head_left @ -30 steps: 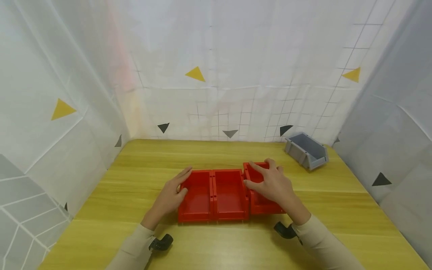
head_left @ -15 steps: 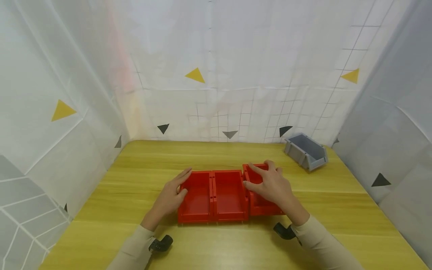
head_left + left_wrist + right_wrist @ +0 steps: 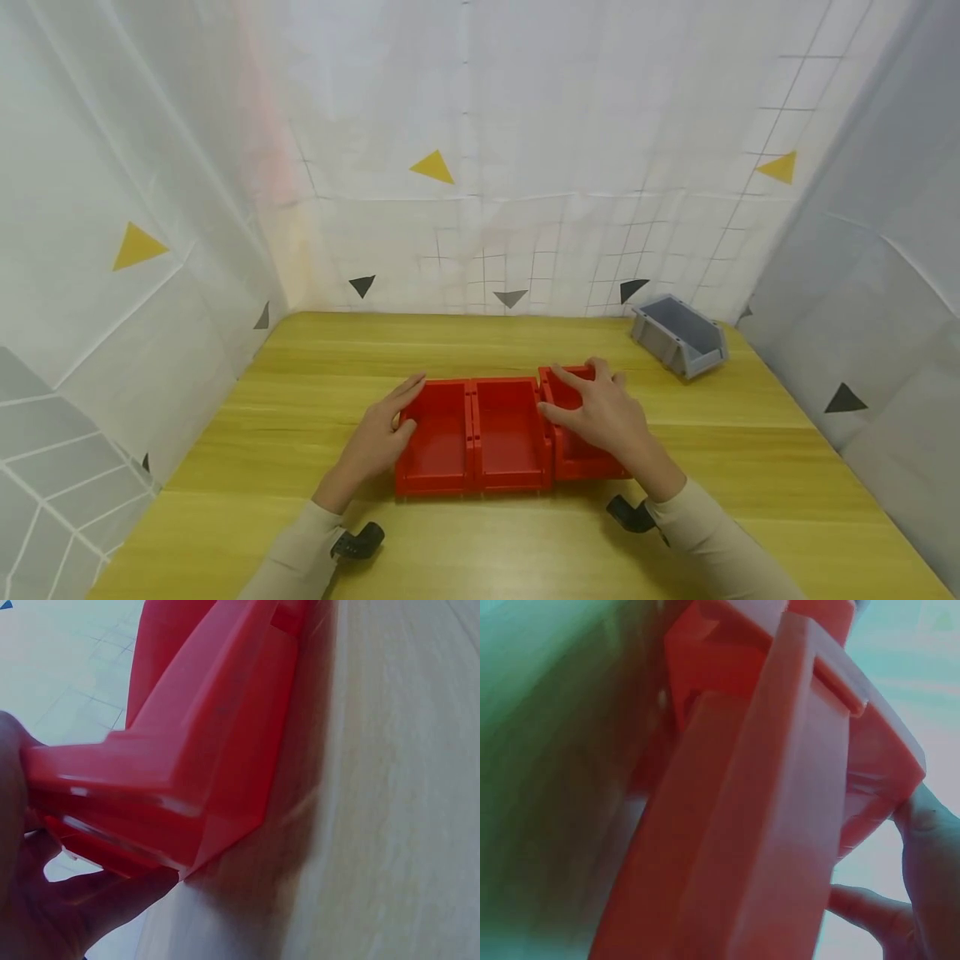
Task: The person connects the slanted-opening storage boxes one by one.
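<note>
Three red storage bins stand side by side in the head view. My left hand [image 3: 375, 442] holds the left bin [image 3: 435, 433] by its outer side wall, thumb over the rim and fingers along the outside. The middle bin [image 3: 512, 429] fits close against it, touched by neither hand. My right hand [image 3: 603, 412] spans the right bin [image 3: 581, 465], thumb by its left rim and fingers toward the back, hiding much of its inside. That bin sits slightly farther back than the other two. In the right wrist view, a red wall [image 3: 757, 825] fills the middle and the thumb touches a bin's edge.
A grey storage bin [image 3: 681, 337] stands angled at the table's back right. The wooden table [image 3: 480, 550] meets white curtains [image 3: 525, 167] with yellow and dark triangles at the back and sides. Black wrist mounts [image 3: 358, 542] sit on both wrists.
The right bin and my right hand have shifted slightly toward me and to the left. My left hand and the other two red bins stay in place.
</note>
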A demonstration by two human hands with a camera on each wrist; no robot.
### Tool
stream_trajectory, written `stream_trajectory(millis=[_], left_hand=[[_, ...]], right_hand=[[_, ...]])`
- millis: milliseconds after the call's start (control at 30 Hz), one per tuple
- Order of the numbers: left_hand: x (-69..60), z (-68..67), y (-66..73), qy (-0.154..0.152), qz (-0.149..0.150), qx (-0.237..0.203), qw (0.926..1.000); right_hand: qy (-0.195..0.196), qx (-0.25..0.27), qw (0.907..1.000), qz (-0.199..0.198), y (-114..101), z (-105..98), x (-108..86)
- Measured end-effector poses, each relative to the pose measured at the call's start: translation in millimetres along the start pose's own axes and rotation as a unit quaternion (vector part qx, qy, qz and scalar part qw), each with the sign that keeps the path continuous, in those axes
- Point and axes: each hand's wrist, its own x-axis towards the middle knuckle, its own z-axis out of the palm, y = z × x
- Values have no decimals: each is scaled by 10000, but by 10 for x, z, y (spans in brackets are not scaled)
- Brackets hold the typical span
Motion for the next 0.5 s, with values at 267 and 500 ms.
stream_trajectory(millis=[267, 500], left_hand=[[3, -9, 15, -1, 52, 9, 10000], [-5, -4, 0, 9, 92, 2, 10000]], right_hand=[[-82, 5, 10000, 35, 41, 98, 13], [-91, -33, 10000, 9, 47, 124, 14]])
